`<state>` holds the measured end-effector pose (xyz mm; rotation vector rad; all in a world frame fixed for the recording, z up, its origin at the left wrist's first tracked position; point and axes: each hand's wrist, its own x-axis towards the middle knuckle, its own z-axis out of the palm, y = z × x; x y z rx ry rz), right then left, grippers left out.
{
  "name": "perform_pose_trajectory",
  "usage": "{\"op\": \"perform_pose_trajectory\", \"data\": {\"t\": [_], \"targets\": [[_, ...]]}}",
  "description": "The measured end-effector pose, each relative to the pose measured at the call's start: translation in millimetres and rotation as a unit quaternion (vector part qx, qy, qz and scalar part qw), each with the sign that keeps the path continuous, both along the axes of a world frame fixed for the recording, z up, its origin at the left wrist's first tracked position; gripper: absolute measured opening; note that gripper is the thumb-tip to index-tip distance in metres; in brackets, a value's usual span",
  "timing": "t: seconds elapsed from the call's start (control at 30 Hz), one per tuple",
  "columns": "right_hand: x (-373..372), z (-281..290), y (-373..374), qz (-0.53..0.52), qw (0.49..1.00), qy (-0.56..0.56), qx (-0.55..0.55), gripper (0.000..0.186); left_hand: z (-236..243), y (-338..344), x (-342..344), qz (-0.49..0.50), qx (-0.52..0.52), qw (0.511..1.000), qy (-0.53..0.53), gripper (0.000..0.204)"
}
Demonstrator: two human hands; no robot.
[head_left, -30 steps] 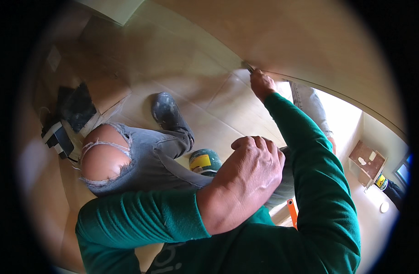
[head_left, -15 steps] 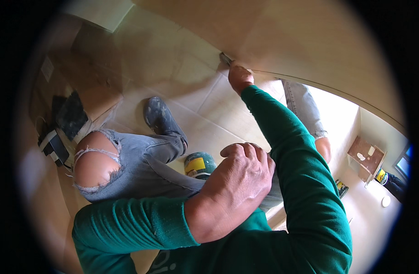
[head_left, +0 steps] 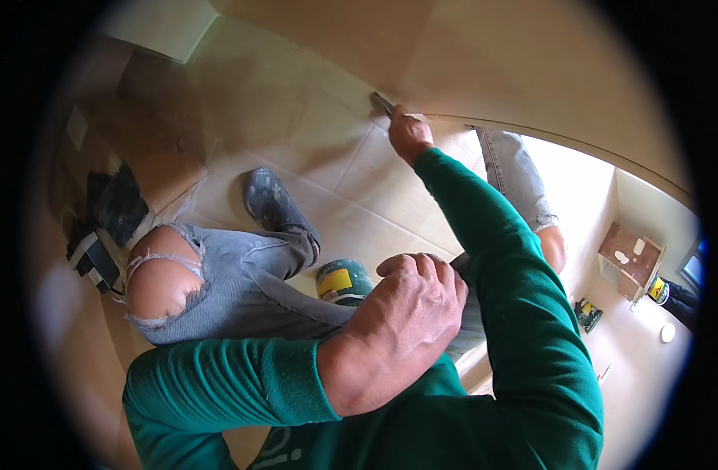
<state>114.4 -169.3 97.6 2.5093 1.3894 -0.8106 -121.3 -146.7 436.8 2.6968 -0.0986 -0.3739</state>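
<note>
- My right hand [head_left: 411,137] is at the end of my outstretched arm, fingers wrapped tight around a slim tool [head_left: 382,103]; I can't make out its exact kind.
- The tool points away from me, up and to the left, its far end close to the line where the pale panel [head_left: 531,70] meets the floor [head_left: 375,184]. I can't tell whether it touches either one.
- My left hand [head_left: 402,313] is near my body, back upward and fingers curled under, just beside my right sleeve [head_left: 504,235]. The palm is hidden, so I can't tell whether it grips anything.
- Just beyond my left hand, between my legs, is a dark green tub [head_left: 345,283] with a yellow label, partly covered by my trouser leg.
- My left knee [head_left: 165,274] shows bare through torn grey jeans [head_left: 245,278]; past it is my dark boot [head_left: 271,200], spattered with pale marks.
- My other leg [head_left: 523,176] shows on the far side of my right arm.
- Farther left are a brown board-like piece [head_left: 165,178], a blackish item [head_left: 122,205] and a black-and-white object [head_left: 95,261].
- Off to the right are a brown wooden box [head_left: 631,254], a yellow-labelled container [head_left: 658,291] beside it, and a white disc [head_left: 667,333] nearer me.
</note>
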Motion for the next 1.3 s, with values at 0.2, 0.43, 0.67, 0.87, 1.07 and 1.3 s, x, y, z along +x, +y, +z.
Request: {"op": "perform_pose_trajectory", "data": {"t": [0.2,0.43,0.67,0.87,1.07,1.3], "targets": [[16,-10,-14,0.0,1.0,0.005,-0.019,0.027,-11,2,0,0.039,0.055,0.997,-0.036,0.02],[27,15,-52,-0.01,0.997,-0.01,-0.073,0.029,-1,7,-1,0.033,0.067,0.996,-0.057,0.023],[-8,-12,10,-0.043,0.999,0.011,-0.008,0.029,-5,0,-3,0.031,0.069,0.996,-0.052,0.025],[28,-17,-98,-0.132,0.991,0.002,-0.021,0.029,1,7,1,0.023,0.052,0.996,-0.064,0.026],[4,6,-47,-0.07,0.997,0.0,-0.033,0.027,4,-4,1,0.012,0.043,0.997,-0.063,0.026],[-7,8,7,0.014,0.999,-0.016,-0.045,0.027,3,-3,5,-0.005,0.056,0.998,0.006,0.027]]}}
